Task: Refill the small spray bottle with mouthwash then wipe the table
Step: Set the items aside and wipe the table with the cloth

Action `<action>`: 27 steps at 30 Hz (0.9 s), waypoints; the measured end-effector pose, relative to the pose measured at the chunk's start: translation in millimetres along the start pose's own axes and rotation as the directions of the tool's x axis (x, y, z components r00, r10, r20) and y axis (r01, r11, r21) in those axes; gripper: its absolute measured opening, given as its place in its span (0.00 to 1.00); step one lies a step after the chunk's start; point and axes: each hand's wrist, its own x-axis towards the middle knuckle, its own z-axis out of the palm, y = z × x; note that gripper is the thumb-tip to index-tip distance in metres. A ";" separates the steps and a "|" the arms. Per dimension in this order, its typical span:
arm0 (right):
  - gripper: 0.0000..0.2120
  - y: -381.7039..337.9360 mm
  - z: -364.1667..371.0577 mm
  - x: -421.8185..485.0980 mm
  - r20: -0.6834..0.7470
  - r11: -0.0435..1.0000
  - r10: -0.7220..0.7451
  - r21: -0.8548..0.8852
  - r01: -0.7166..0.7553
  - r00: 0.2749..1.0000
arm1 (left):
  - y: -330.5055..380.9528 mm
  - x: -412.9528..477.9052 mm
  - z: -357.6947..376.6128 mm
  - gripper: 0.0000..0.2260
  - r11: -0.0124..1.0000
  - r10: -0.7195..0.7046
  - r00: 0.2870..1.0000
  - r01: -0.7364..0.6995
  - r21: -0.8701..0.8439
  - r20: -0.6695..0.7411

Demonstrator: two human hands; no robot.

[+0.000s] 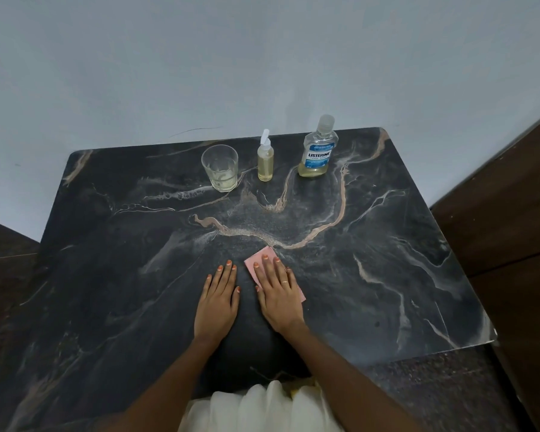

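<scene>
A small spray bottle [265, 162] with yellowish liquid and a white nozzle stands upright at the back of the dark marble table [371, 244]. To its right stands the mouthwash bottle [318, 151], capped, with a little yellow liquid at the bottom. A pink cloth [258, 260] lies flat near the table's middle front. My right hand [279, 297] rests flat on the cloth, fingers spread, pressing it down. My left hand [217, 302] lies flat on the bare table just left of the cloth, holding nothing.
A clear glass [220, 168] with a little liquid stands left of the spray bottle. A pale wall rises behind the table. Dark wooden furniture [512, 213] stands to the right. White fabric of my clothing [262, 410] shows at the front edge.
</scene>
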 end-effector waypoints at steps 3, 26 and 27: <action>0.22 21.3 -2.1 2.7 -0.039 0.996 0.079 0.052 -0.077 0.996 | 1.0 -0.6 -0.7 0.23 1.000 -0.003 1.000 0.002 -0.021 -0.025; 0.26 10.1 -3.4 50.7 0.049 0.976 0.187 0.107 -0.191 0.981 | -1.1 1.6 2.8 0.23 1.000 -0.007 0.999 0.006 -0.013 -0.035; 0.25 3.7 -4.6 46.8 0.058 0.984 0.142 0.098 -0.147 0.988 | -1.4 1.8 3.2 0.23 1.000 -0.003 0.999 0.003 -0.005 -0.037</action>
